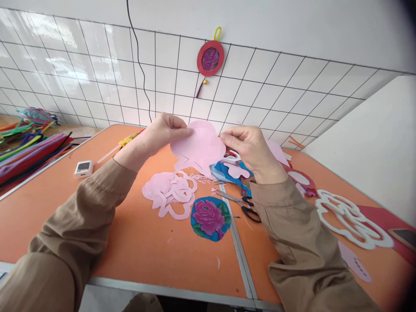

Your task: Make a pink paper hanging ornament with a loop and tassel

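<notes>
A pink scalloped paper shape (199,143) is held up above the table between both hands. My left hand (167,130) pinches its upper left edge between thumb and fingers. At its right edge, my right hand (242,145) grips the paper with thumb and forefinger. Below lie pink paper cutouts and loops (172,190) in a pile. A round fabric piece with a purple flower (210,218) rests flat in front of them. Black-handled scissors (248,208) lie partly open beside my right forearm.
Colourful fuzzy stems (29,151) lie at the far left, near a small white device (83,169). White scalloped frames (351,221) and a red ring (302,178) are at the right. A red round ornament (210,58) hangs on the tiled wall.
</notes>
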